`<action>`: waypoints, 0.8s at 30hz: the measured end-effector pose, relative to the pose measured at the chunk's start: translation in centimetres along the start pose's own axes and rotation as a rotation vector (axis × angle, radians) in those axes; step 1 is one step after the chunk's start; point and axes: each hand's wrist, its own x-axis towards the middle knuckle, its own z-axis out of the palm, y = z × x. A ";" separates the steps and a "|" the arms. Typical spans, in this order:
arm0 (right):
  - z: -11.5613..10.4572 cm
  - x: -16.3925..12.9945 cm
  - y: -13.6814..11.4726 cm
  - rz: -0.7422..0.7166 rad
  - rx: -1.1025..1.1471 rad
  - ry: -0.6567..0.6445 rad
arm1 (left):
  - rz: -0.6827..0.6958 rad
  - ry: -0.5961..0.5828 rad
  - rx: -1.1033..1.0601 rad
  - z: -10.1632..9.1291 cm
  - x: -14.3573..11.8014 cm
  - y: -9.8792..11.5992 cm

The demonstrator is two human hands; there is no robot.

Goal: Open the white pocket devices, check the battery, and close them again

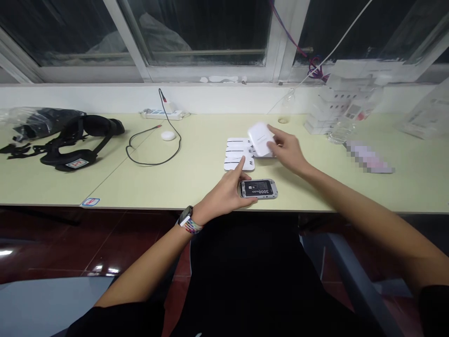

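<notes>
My right hand (288,147) pinches a white rounded cover (260,139) by its right edge and holds it raised above the table; it is slightly blurred. Near the table's front edge lies a small open-backed device (275,189) with a black battery (258,188) marked 3000mAh. My left hand (231,189) grips this device at its left end, thumb along the front side and fingers at the back, with the index finger pointing up. Just behind are several white rounded pieces (233,151) with black lines, in a column. Another white piece lies partly hidden under the raised cover.
A black cable (154,164) loops around a white oval object (168,135) near a power strip (163,114). Black strapped headgear (80,140) lies at the left. White boxes (326,110), a clear bottle (342,131) and a small glass bottle (286,110) stand at the right.
</notes>
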 end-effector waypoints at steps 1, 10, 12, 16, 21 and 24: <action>0.9 0.5 -0.3 0.046 0.036 -0.065 | -0.002 0.007 0.009 -0.1 0.0 0.0; 5.2 3.2 -2.9 0.070 -0.255 -0.320 | -0.045 -0.030 -0.006 -0.4 0.1 0.6; 5.7 3.5 -2.8 0.071 -0.253 -0.339 | -0.043 -0.031 -0.006 -0.4 0.1 0.5; 6.0 3.5 -2.7 0.077 -0.296 -0.347 | -0.039 -0.036 -0.009 -0.3 0.0 0.4; 3.9 2.9 -3.0 0.035 -0.201 -0.205 | -0.048 -0.028 0.055 -0.7 -0.5 0.9; 1.9 1.4 -3.4 -0.093 -0.039 -0.261 | -0.045 -0.021 0.102 -1.1 -0.9 0.9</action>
